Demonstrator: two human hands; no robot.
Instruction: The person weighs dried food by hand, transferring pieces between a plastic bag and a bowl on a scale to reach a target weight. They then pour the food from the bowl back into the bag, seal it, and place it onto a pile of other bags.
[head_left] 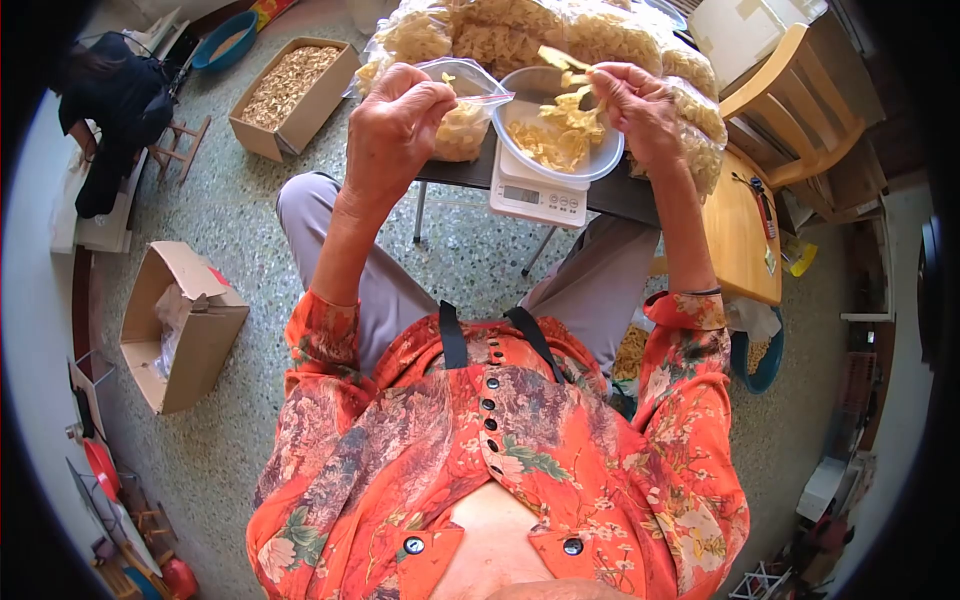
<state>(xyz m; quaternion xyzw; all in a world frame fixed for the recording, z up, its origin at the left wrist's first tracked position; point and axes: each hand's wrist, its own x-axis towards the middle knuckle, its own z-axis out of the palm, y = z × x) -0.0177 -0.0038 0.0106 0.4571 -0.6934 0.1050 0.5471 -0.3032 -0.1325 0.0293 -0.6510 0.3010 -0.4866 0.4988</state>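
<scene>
My left hand is closed, thumb and fingers pinched at the mouth of a clear zip-lock bag. The bag is partly filled with pale yellow dried pieces, and one small piece shows by my fingertips. In my right hand is a loose bunch of yellow dried slices, held above a translucent plastic bowl. More dried slices lie inside the bowl. Beneath it is a white digital kitchen scale at the front of a dark table; its display is too small to read.
Several filled clear bags are piled behind the bowl. A wooden chair stands to the right. On the floor at left are a box of dried pieces and an open carton. Another person sits far left.
</scene>
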